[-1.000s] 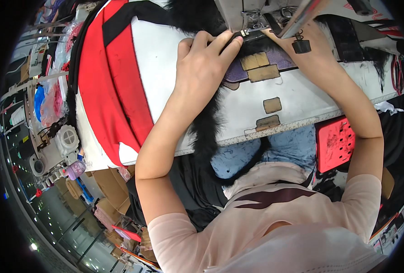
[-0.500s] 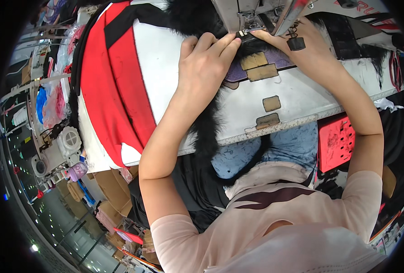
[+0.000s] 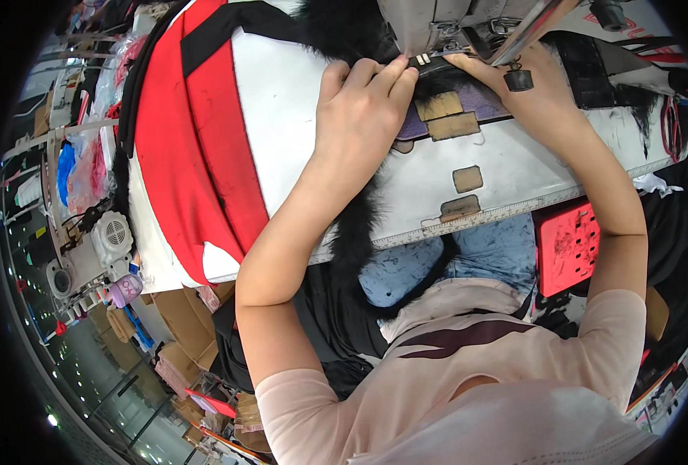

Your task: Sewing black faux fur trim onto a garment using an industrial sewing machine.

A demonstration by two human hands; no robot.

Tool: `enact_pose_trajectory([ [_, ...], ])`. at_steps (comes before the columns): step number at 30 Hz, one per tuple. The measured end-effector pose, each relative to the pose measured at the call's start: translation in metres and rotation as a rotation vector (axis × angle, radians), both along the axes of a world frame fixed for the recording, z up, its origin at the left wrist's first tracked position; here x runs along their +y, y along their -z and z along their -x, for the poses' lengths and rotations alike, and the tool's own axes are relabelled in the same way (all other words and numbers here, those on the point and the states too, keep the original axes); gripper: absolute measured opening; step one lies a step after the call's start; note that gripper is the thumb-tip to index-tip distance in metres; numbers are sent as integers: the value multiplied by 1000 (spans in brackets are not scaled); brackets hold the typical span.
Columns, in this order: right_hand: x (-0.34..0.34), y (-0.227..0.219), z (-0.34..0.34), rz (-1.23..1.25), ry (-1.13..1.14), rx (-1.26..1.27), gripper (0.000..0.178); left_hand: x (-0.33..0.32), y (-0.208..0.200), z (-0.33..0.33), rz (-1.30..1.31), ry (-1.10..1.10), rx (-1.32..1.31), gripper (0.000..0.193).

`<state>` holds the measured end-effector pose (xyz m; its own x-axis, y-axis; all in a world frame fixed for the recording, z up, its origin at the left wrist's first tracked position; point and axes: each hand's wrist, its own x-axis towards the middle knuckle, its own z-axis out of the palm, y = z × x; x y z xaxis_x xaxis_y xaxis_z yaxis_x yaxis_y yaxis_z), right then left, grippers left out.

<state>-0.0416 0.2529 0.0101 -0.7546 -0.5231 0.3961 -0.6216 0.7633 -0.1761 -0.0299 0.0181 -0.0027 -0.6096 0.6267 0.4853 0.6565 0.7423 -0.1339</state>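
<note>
My left hand (image 3: pixel 363 116) is closed, fingers bent and pressed together, its fingertips on black cloth (image 3: pixel 437 70) beside the presser foot of a sewing machine (image 3: pixel 468 31). Black fur (image 3: pixel 355 232) runs from under this hand over the table's front edge. My right hand (image 3: pixel 537 93) lies on the other side of the foot, one finger stretched along the cloth toward it. The machine's metal parts hide its other fingers. Red cloth (image 3: pixel 216 147) with a black band (image 3: pixel 239 27) lies left of my left hand, joined to the black material.
A ruler strip (image 3: pixel 499 211) edges the white table (image 3: pixel 406 198), which has worn tan patches (image 3: pixel 468 180). A red perforated basket (image 3: pixel 567 248) sits below at the right. Left stand a white motor-like part (image 3: pixel 113 236) and plastic bags (image 3: pixel 88 170).
The view has shifted slightly, so the machine and both hands appear a little farther right. Both hands stay at the presser foot, their hold looking much the same.
</note>
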Motion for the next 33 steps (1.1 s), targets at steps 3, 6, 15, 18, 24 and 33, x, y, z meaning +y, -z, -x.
enact_pose_trajectory([
  [3,5,5,4,-145,-24,149,28,-1,-4,7,-43,27,-64,29],
  [6,3,15,8,-186,-47,340,17,-3,-3,5,23,-15,-62,33],
  [15,9,14,13,-134,-175,261,45,-33,-46,44,376,47,-72,38],
  [18,12,13,19,-187,-216,322,16,-52,-58,68,461,254,9,27],
  [24,10,9,23,-256,-349,373,16,-54,-51,19,375,147,-12,11],
  [33,-4,15,11,-210,-150,194,42,-36,-46,27,131,304,-150,21],
])
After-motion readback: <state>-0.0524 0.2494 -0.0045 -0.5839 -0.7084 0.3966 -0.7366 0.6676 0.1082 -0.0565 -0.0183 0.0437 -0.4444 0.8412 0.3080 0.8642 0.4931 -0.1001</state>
